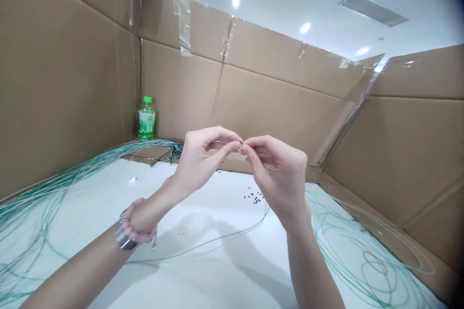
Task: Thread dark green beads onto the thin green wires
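Observation:
My left hand (203, 159) and my right hand (277, 169) are raised in front of me, their fingertips meeting in a pinch. A tiny dark piece (241, 144) shows between the tips, too small to name. One thin green wire (217, 240) curves over the white surface and passes up behind my right hand, where I lose sight of it. Below the hands lie several tiny black pieces (256, 198), scattered on the white tabletop (203, 280).
A bundle of green wires (90, 161) stretches along the left side. More loops of green wire (348, 246) lie at the right, with a tan ring (375, 262) among them. A green bottle (146, 119) stands in the back left corner. Cardboard walls (275, 82) enclose the surface.

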Available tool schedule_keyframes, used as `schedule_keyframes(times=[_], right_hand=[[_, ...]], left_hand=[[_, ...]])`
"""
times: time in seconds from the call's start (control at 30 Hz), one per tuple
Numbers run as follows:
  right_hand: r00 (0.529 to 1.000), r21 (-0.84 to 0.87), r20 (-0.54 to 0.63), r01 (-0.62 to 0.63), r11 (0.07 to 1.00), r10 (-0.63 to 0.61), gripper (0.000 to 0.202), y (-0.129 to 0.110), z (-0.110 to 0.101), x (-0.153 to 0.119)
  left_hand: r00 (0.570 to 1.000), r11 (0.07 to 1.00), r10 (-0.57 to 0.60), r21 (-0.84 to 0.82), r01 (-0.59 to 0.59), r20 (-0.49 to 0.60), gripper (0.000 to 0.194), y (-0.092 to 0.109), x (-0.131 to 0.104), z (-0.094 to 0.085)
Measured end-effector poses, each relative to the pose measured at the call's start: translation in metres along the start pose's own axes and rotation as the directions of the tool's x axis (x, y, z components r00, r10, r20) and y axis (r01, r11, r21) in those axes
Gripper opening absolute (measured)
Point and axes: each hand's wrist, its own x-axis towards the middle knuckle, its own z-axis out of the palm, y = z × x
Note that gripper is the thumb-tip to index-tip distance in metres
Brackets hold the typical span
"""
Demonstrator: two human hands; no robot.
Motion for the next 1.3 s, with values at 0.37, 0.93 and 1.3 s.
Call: schedule_keyframes(times=[0.37,0.93,1.3], right_hand=[[0.979,0.396,0.064,-0.202,0.896,0.193,0.005,0.014,0.008,0.004],[0.838,0.037,0.445,-0.368,0.929,0.315,0.023,0.041,-0.030,0.012],[0.943,0.279,0.261,-0.277,0.920,0.205,0.009,0.049,-0.005,0.014]], left_hand=[[0.993,0.994,-0.111,-0.020,0.112,0.032,0.013,0.004,0.004,-0.002],[0.997,0.979,-0.051,0.195,0.060,-0.050,0.014,-0.021,0.004,0.004],[0.977,0.977,-0.213,-0.033,0.212,-0.010,0.026,-0.061,-0.001,0.024]])
